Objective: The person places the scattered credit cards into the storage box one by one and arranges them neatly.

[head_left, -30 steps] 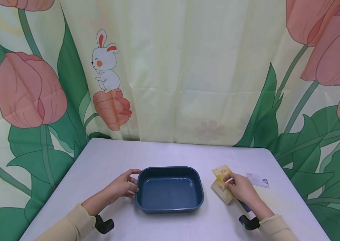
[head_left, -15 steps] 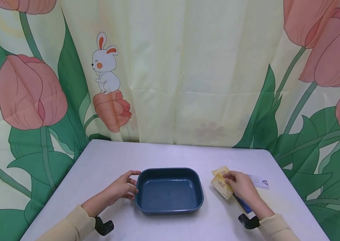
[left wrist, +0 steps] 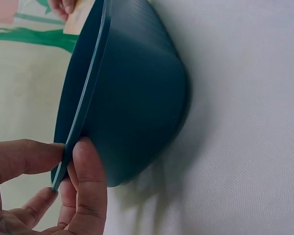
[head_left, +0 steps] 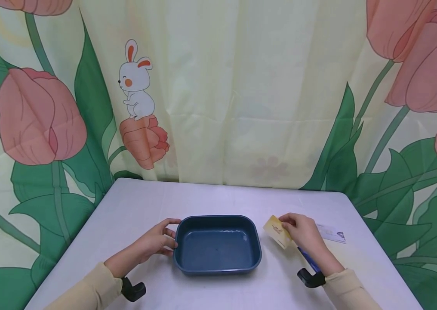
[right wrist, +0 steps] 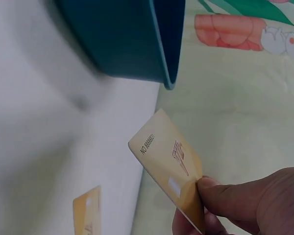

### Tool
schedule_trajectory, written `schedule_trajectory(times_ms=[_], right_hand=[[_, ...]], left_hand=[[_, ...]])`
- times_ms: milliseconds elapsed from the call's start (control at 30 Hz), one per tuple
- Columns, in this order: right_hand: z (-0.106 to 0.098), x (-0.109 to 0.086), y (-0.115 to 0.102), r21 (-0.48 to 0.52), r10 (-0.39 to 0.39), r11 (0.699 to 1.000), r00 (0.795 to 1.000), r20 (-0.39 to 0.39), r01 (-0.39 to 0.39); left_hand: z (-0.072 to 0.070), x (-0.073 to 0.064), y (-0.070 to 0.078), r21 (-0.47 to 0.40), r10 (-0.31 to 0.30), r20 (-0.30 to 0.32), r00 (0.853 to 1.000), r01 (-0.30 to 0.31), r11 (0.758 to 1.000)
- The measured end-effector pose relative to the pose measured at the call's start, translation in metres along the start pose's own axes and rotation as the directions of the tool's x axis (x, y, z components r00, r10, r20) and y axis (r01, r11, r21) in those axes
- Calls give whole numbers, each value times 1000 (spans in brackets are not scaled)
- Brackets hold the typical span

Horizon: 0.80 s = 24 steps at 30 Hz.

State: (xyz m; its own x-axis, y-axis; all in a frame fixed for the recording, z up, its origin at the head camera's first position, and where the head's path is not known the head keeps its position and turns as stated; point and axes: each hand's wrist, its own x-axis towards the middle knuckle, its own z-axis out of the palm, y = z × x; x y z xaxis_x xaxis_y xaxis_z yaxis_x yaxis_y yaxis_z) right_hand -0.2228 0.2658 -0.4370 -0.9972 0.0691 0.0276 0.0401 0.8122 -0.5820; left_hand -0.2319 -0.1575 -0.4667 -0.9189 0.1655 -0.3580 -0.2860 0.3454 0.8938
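Observation:
At the basin's left end my left hand [head_left: 160,239] pinches the rim of the dark blue plastic basin [head_left: 217,254]; in the left wrist view, fingertips [left wrist: 88,159] sit on both sides of that rim [left wrist: 81,115]. The basin stands on the table with nothing inside. To its right, my right hand [head_left: 303,232] grips a gold card [head_left: 276,231] by one corner. The right wrist view shows this card [right wrist: 169,164] tilted and lifted, with printed numbers, between thumb and fingers. A second gold card [right wrist: 88,210] lies lower on the white tabletop, hidden in the head view.
A blue card [head_left: 309,259] lies partly under my right forearm. Farther right is a pale lilac card [head_left: 333,234], partly behind the hand. A white cloth [head_left: 203,198] covers the table, and a tulip-and-rabbit curtain [head_left: 210,129] hangs behind it.
My right hand has lifted one gold card off the table and carried it left and up, closer to the basin. The left hand and basin stay in place.

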Motion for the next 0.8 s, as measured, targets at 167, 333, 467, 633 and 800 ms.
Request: schedule_trajectory(times_ms=[167, 333, 467, 633, 800], right_hand=[[1, 3, -7, 10, -10, 1000, 1000, -8, 10], [6, 6, -14, 27, -21, 999, 1000, -17, 21], [10, 8, -21, 44, -19, 999, 1000, -8, 19], [13, 8, -32, 54, -21, 998, 1000, -6, 21], [20, 9, -45, 66, -43, 997, 999, -2, 43]], left_hand=[[0, 1, -1, 1, -4, -6, 1000, 4, 1000], [0, 2, -1, -5, -1, -2, 1000, 1, 1000], [0, 1, 0, 3, -5, -3, 1000, 5, 1000], [0, 1, 1, 9, -5, -1, 1000, 5, 1000], [0, 1, -1, 0, -4, 2, 1000, 4, 1000]])
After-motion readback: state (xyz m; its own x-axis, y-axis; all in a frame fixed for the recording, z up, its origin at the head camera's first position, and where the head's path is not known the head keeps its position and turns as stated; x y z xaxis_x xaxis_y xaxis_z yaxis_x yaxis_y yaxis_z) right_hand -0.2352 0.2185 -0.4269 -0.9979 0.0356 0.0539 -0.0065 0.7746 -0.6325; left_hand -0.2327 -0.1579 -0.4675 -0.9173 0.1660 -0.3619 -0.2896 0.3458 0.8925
